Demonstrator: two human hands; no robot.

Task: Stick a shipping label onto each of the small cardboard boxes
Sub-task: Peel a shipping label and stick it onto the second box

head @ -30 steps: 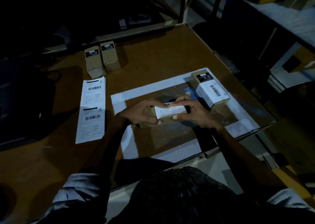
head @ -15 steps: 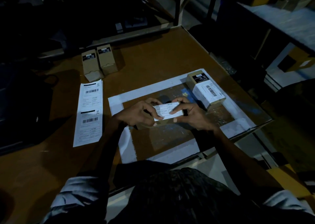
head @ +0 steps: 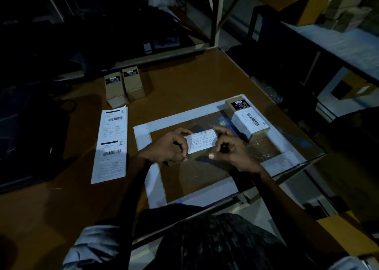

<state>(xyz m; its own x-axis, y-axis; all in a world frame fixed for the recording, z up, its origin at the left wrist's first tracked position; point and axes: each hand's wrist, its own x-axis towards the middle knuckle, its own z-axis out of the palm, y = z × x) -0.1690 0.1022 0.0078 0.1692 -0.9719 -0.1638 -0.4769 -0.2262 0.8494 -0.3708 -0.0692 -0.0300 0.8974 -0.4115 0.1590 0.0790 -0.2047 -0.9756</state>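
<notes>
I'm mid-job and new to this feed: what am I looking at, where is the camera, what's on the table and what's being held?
No machine here: a person works with bare hands, filmed by a camera worn on the head, looking down. The left hand and right hand grip a small box and press a white label onto it. On the brown table lie a labelled box at right, two unlabelled boxes at the far left, and a strip of two spare labels.
</notes>
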